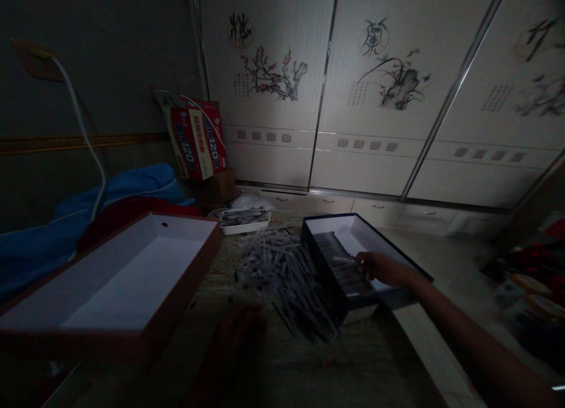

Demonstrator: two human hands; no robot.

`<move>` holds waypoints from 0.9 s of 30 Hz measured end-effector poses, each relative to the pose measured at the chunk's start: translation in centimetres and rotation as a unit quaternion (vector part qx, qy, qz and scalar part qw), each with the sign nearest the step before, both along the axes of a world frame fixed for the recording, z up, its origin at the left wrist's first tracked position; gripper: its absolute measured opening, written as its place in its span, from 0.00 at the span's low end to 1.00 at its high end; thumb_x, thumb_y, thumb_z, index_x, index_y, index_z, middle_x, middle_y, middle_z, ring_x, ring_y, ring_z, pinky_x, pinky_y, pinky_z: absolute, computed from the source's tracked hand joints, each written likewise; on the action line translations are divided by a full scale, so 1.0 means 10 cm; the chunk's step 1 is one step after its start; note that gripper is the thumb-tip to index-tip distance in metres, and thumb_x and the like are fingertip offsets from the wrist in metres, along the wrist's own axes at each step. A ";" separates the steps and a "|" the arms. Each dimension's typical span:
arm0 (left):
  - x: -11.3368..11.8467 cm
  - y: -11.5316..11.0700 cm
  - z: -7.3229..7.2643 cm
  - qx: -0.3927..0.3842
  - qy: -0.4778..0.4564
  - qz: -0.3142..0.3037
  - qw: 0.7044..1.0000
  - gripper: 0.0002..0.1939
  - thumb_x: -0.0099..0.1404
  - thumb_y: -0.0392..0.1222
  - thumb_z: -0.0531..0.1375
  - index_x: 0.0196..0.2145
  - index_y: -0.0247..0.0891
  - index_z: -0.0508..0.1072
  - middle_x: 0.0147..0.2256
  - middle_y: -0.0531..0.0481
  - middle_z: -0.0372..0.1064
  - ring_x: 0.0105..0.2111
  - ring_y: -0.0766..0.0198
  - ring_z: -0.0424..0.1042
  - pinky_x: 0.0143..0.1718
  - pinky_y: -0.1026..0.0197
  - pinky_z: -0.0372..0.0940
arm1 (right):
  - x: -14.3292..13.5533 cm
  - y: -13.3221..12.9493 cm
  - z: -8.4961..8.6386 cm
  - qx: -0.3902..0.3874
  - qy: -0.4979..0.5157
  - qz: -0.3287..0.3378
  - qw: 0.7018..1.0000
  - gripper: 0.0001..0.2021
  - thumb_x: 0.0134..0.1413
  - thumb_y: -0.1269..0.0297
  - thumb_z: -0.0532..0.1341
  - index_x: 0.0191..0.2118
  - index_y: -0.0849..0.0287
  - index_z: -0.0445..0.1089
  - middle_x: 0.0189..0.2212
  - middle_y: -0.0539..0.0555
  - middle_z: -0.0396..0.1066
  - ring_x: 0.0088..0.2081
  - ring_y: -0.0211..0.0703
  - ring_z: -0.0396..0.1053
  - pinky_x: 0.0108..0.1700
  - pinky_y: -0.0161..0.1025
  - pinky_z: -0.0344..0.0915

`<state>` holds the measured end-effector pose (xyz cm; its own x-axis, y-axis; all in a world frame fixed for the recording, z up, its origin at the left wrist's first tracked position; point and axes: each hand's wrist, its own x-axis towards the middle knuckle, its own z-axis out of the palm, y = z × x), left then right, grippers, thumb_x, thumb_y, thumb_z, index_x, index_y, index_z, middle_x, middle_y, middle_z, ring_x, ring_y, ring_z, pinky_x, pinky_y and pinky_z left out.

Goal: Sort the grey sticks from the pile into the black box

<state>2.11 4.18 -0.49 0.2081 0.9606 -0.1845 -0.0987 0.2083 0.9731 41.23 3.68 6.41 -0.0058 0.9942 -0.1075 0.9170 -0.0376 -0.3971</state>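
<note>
My right hand (379, 268) reaches into a dark-edged box (383, 237) with a white inside, its fingers closed on a pale slim stick (344, 259). Below that stick, a row of similar slim pieces (329, 246) lies side by side along the box's left part. Left of this box a loose heap of thin greyish-white sticks (282, 266) spreads over the table. My left hand (241, 325) is near the heap's lower left, dark and blurred; whether it holds anything cannot be made out.
A red-brown box (180, 290) with a white inside stands at the left. Behind the heap is a white tray (245, 226) with more sticks. Small dark bits lie on the table (212, 302). A red carton (198, 140) and blue cloth (132, 187) are farther back.
</note>
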 end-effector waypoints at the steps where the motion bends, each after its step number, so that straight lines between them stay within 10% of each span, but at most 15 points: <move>1: -0.01 0.01 -0.01 0.002 0.005 -0.002 1.000 0.19 0.50 0.52 0.62 0.35 0.35 0.75 0.26 0.49 0.76 0.28 0.58 0.74 0.31 0.58 0.68 | -0.01 0.05 -0.04 -0.013 -0.019 0.011 1.000 0.09 0.56 0.73 0.51 0.32 0.61 0.68 0.25 0.50 0.70 0.27 0.35 0.68 0.31 0.32 0.63; 7: -0.01 0.01 0.01 0.002 0.030 0.008 1.000 0.16 0.49 0.51 0.63 0.33 0.37 0.76 0.27 0.50 0.77 0.28 0.57 0.74 0.32 0.59 0.68 | -0.08 0.35 -0.22 -0.071 -0.111 0.056 0.990 0.12 0.57 0.61 0.57 0.45 0.61 0.66 0.43 0.52 0.67 0.40 0.41 0.68 0.41 0.43 0.67; 18: 0.00 0.01 0.05 0.003 0.039 -0.005 0.999 0.18 0.48 0.53 0.63 0.33 0.37 0.75 0.26 0.50 0.77 0.28 0.57 0.74 0.32 0.59 0.68 | -0.18 0.48 -0.30 -0.040 -0.158 0.071 0.984 0.14 0.58 0.61 0.56 0.47 0.60 0.64 0.45 0.54 0.66 0.42 0.42 0.68 0.42 0.45 0.66; 27: 0.02 -0.02 -0.01 -0.002 0.001 0.012 1.000 0.16 0.49 0.50 0.63 0.32 0.36 0.75 0.24 0.50 0.76 0.25 0.61 0.72 0.29 0.61 0.67 | -0.43 0.18 0.26 0.206 -0.083 -0.055 0.974 0.14 0.60 0.68 0.48 0.41 0.62 0.69 0.39 0.58 0.72 0.39 0.41 0.69 0.41 0.35 0.62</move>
<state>2.28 3.96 -0.55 0.1836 0.9648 -0.1885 -0.1010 0.2092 0.9726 36.96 5.52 8.98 0.0869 0.9469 0.3096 0.9693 -0.0087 -0.2455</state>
